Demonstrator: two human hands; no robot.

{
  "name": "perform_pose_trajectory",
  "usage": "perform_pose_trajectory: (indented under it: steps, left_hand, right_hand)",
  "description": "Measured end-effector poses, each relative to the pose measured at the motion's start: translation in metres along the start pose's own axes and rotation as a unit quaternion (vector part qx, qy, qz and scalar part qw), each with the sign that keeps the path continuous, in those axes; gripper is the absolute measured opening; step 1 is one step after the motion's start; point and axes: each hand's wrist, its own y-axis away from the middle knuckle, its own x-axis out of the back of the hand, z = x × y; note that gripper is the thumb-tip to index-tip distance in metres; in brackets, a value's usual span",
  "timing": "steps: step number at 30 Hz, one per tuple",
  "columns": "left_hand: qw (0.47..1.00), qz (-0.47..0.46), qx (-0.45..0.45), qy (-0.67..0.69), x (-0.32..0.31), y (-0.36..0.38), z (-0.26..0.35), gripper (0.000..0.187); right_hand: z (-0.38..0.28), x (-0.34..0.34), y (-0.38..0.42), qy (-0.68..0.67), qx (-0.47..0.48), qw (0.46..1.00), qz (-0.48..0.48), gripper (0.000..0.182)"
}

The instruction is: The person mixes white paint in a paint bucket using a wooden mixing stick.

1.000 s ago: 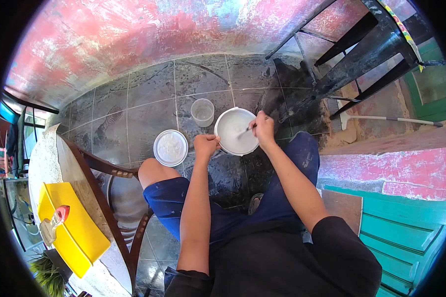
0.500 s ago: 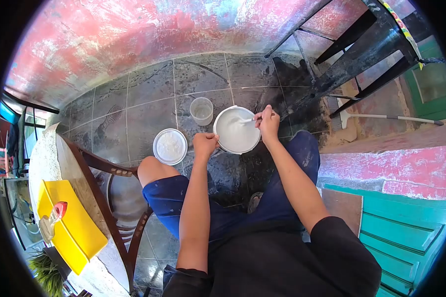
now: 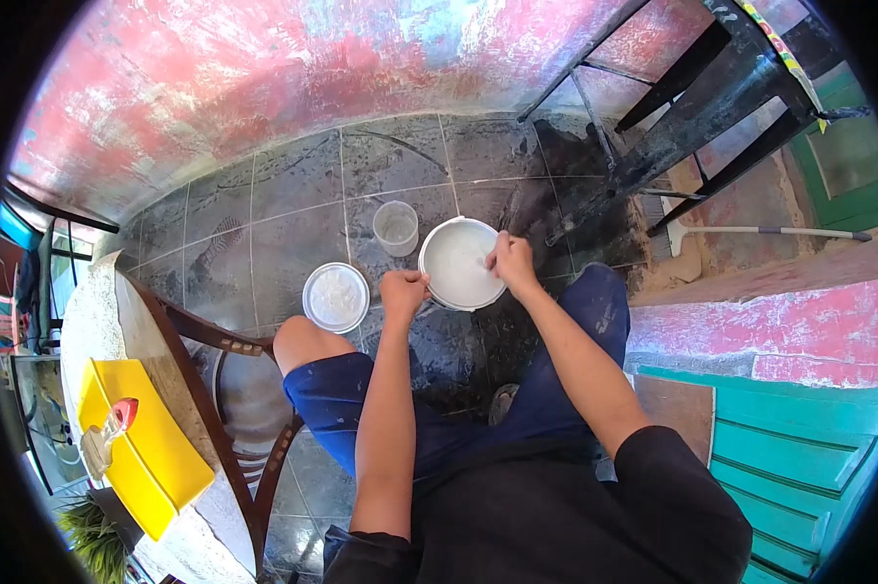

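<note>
A round white bucket of whitish liquid stands on the dark tiled floor between my knees. My left hand is closed on the left side of its rim. Over the right part of the bucket, my right hand is closed round a stirring tool, which is mostly hidden by the fingers and the liquid. Just left of the bucket stands a clear plastic cup. The bucket's white lid, smeared with white, lies on the floor near my left knee.
A wooden chair and a table bearing a yellow tray and a brush are at the left. A black metal frame stands at upper right, near a long-handled broom. A painted wall rises ahead.
My right hand has moved slightly left and down over the bucket, and the white tool's shaft no longer shows clearly. My left hand still holds the rim. The view has shifted slightly.
</note>
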Motion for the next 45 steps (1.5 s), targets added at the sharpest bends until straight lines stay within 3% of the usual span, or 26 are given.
perform_pose_trajectory:
  steps: [2, 4, 5, 6, 9, 11, 14, 16, 19, 21, 22, 25, 27, 32, 34, 36, 38, 40, 42, 43, 45]
  left_hand:
    - [0.999, 0.006, 0.041, 0.032, -0.001, 0.001, 0.001, 0.013]
    - [0.999, 0.008, 0.033, 0.026, -0.002, -0.002, 0.001, 0.014]
    - [0.999, 0.010, 0.028, 0.018, -0.001, 0.000, 0.000, 0.014]
    - [0.999, 0.009, 0.031, 0.018, -0.001, 0.002, -0.002, 0.014]
    - [1.000, 0.005, 0.017, 0.017, -0.001, 0.002, 0.002, 0.015]
    - [0.999, 0.006, 0.026, 0.040, -0.001, 0.003, 0.003, 0.014]
    - [0.999, 0.004, 0.032, 0.036, 0.000, 0.003, 0.005, 0.013]
    - [0.999, 0.010, 0.023, 0.031, -0.001, 0.003, 0.007, 0.013]
    - [1.000, 0.011, 0.024, 0.015, -0.002, 0.004, 0.001, 0.013]
    - [1.000, 0.010, 0.027, 0.009, -0.002, 0.001, 0.003, 0.013]
    - [0.999, 0.013, 0.040, 0.014, -0.002, 0.002, 0.005, 0.014]
    - [0.999, 0.018, 0.048, 0.016, -0.002, 0.001, 0.007, 0.014]
    - [0.998, 0.019, 0.050, 0.015, -0.003, 0.000, 0.001, 0.014]
    - [1.000, 0.011, 0.007, -0.012, -0.002, 0.001, 0.003, 0.013]
    - [1.000, 0.011, 0.022, 0.007, -0.001, 0.003, 0.006, 0.013]
    - [0.999, 0.011, 0.038, 0.026, -0.002, 0.001, 0.007, 0.012]
    - [0.998, 0.010, 0.057, 0.035, -0.001, 0.001, 0.008, 0.012]
    - [0.998, 0.010, 0.049, 0.031, 0.000, 0.002, 0.009, 0.012]
    - [0.999, 0.005, 0.038, 0.025, -0.001, 0.004, 0.006, 0.012]
    - [0.999, 0.004, 0.034, 0.036, -0.001, 0.004, 0.006, 0.012]
    - [0.999, 0.003, 0.023, 0.047, -0.001, 0.003, 0.008, 0.013]
  right_hand:
    - [-0.003, -0.003, 0.004, -0.050, -0.041, 0.998, -0.023, 0.051]
    - [-0.013, 0.002, 0.003, -0.278, -0.064, 0.958, 0.015, 0.047]
    - [-0.015, 0.005, 0.001, -0.315, -0.027, 0.948, 0.032, 0.044]
    - [-0.018, 0.007, -0.001, -0.308, -0.017, 0.948, 0.079, 0.047]
    - [-0.007, 0.006, -0.005, -0.239, 0.008, 0.966, 0.103, 0.048]
    - [-0.003, 0.000, 0.001, -0.074, -0.019, 0.996, 0.036, 0.050]
    - [-0.012, -0.002, 0.008, -0.195, -0.066, 0.979, -0.005, 0.049]
    - [-0.020, 0.004, 0.004, -0.319, -0.030, 0.946, 0.059, 0.046]
    - [-0.018, 0.008, -0.001, -0.305, -0.010, 0.948, 0.090, 0.049]
    - [0.003, 0.003, -0.004, -0.059, 0.039, 0.995, 0.068, 0.051]
    - [0.014, -0.002, -0.006, -0.023, 0.023, 0.999, 0.038, 0.052]
    - [-0.011, -0.004, 0.006, -0.088, -0.054, 0.994, -0.041, 0.049]
    - [-0.020, 0.002, 0.004, -0.322, -0.045, 0.946, 0.016, 0.046]
    - [-0.004, 0.002, -0.005, -0.225, 0.022, 0.971, 0.074, 0.045]
    - [0.009, -0.006, -0.004, -0.035, -0.021, 0.999, 0.013, 0.043]
    - [-0.002, -0.006, 0.005, -0.059, -0.052, 0.996, -0.036, 0.041]
    - [-0.012, -0.005, 0.004, -0.262, -0.080, 0.962, -0.011, 0.044]
    - [-0.018, 0.002, -0.001, -0.300, -0.063, 0.952, 0.022, 0.045]
    - [-0.009, 0.007, -0.007, -0.259, -0.021, 0.963, 0.077, 0.048]
    - [-0.003, 0.004, -0.006, -0.139, 0.026, 0.986, 0.085, 0.052]
    - [0.002, -0.002, 0.000, -0.062, 0.016, 0.997, 0.048, 0.053]
